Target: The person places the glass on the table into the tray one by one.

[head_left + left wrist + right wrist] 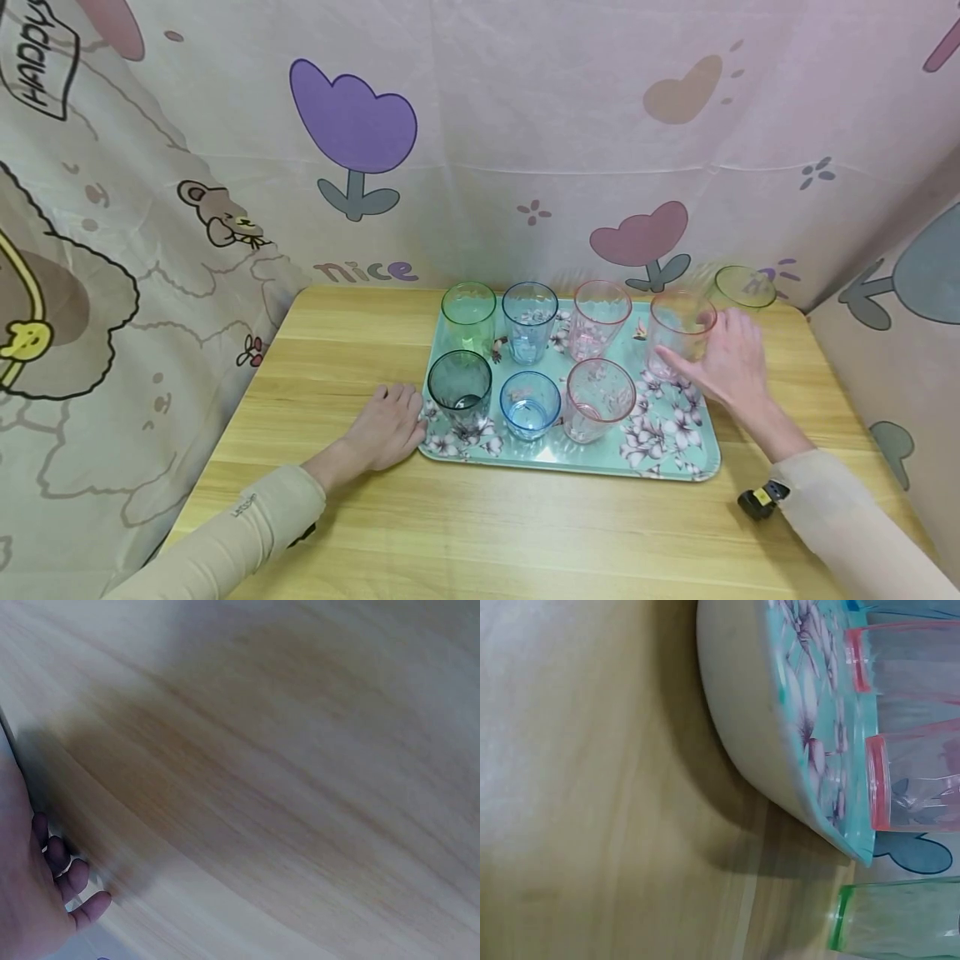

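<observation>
My right hand [731, 358] holds a pink-rimmed glass [677, 342] over the right part of a floral turquoise tray [525, 459], its thumb across the glass's front. In the right wrist view the hand is out of sight; pink glass bases [879, 784] show beside the tray surface. My left hand [386, 427] rests on the table by the tray's left edge, fingers loosely bent; whether it touches the tray, I cannot tell. The left wrist view shows its fingertips [73, 879]. On the tray stand a green glass [469, 317], blue glasses [529, 321], pink glasses [598, 400] and a dark grey glass [460, 387].
A yellow-green glass [744, 287] stands off the tray at the back right, partly behind the right hand. The wooden table [525, 533] ends at a patterned cloth [480, 125] hanging behind it and at both sides.
</observation>
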Tool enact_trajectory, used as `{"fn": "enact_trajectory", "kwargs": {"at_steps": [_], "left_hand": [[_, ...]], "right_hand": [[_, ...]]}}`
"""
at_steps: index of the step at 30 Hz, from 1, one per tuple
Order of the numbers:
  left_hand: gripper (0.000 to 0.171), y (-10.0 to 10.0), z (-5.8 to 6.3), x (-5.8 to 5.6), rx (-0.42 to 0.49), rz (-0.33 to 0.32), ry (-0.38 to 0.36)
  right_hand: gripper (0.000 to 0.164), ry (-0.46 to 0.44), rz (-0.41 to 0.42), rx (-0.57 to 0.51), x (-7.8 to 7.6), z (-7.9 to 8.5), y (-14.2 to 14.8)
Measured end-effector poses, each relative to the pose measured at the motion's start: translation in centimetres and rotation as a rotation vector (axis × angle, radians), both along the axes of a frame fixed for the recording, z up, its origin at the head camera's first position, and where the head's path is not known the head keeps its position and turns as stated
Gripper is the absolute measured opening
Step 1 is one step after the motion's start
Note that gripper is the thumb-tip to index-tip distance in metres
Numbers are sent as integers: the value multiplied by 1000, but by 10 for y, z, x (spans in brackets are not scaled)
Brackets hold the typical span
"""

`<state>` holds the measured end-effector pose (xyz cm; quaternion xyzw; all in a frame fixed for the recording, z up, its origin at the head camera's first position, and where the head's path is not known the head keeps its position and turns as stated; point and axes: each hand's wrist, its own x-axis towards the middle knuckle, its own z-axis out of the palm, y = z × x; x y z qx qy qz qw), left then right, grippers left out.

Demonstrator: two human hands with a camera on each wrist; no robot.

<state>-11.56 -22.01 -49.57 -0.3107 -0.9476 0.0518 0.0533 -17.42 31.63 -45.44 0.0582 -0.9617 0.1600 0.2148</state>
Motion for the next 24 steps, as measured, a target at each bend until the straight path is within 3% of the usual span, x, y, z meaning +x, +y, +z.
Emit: {"fn": "enact_trajectory", "kwargs": {"at_steps": [7,24], "left_hand": [[28,0,0,0,8,0,-8],[28,1,0,0,-6,0,-7]], "right_hand": [[74,33,19,-15,-8,-7,-3],[76,7,9,-59,-19,-16,-10]]}}
